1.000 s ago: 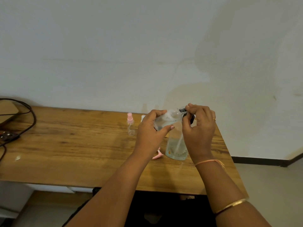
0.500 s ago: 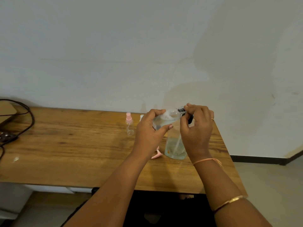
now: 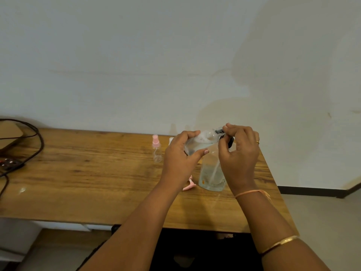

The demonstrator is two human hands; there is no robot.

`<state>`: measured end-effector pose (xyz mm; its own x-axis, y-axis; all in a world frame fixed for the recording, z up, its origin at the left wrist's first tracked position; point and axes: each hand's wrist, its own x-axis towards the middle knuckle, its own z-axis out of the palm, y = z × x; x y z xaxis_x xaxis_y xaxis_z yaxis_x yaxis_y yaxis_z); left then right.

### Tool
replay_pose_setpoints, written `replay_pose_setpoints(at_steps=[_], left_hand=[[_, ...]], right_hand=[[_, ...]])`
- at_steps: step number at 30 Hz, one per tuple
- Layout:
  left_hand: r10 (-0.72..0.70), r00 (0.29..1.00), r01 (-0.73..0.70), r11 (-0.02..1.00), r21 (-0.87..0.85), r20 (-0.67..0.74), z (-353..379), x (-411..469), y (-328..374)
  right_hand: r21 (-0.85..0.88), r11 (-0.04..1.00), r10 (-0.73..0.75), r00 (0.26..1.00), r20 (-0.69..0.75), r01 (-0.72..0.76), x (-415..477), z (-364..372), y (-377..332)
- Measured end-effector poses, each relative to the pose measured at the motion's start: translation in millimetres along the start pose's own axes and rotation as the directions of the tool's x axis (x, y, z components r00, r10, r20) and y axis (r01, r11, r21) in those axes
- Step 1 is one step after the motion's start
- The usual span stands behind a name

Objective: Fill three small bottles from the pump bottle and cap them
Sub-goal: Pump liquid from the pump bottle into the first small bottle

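My left hand (image 3: 178, 163) grips a small clear bottle (image 3: 203, 140) tilted on its side above the table, with liquid and foam inside. My right hand (image 3: 241, 153) pinches a black cap (image 3: 220, 132) at that bottle's mouth. Right under both hands, the large clear pump bottle (image 3: 211, 178) stands on the table, a tube showing inside; its top is hidden by my hands. A small clear bottle with a pink spray top (image 3: 156, 148) stands to the left. Another small bottle (image 3: 171, 139) peeks out behind my left hand.
A loose pink piece (image 3: 189, 185) lies on the wooden table (image 3: 78, 182) by my left wrist. Black cables (image 3: 37, 141) and a power strip (image 3: 9, 163) sit at the far left. The table's right edge is close to the pump bottle.
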<state>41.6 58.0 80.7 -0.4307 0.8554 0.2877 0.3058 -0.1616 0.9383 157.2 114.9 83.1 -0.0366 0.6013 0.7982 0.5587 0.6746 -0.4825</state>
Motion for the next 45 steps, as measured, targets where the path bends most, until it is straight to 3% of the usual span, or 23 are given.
replay_pose_setpoints(at_steps=[10,18,29,39,45], left_hand=[[0.047,0.998,-0.048,0.998,-0.033,-0.041,-0.2,-0.3,0.8],[-0.004,0.999,0.004,1.000,-0.015,0.034,0.6,0.5,0.0],[0.052,0.998,-0.053,0.998,-0.025,-0.047,0.3,-0.8,2.8],[0.014,1.000,-0.014,1.000,0.014,0.022,0.8,-2.7,-2.2],[0.034,0.999,-0.035,0.999,0.026,0.041,2.8,-3.2,-4.9]], right_hand=[[-0.002,1.000,0.010,0.999,-0.033,-0.010,4.3,-4.1,-8.3],[-0.006,1.000,-0.009,1.000,0.011,0.009,1.3,-2.1,1.9],[0.015,1.000,0.015,1.000,-0.016,-0.015,6.0,-8.5,-8.3],[-0.024,0.999,0.029,0.999,0.030,-0.029,-0.3,-3.0,0.0],[-0.005,0.999,0.033,0.999,-0.012,-0.033,0.1,-6.4,-4.4]])
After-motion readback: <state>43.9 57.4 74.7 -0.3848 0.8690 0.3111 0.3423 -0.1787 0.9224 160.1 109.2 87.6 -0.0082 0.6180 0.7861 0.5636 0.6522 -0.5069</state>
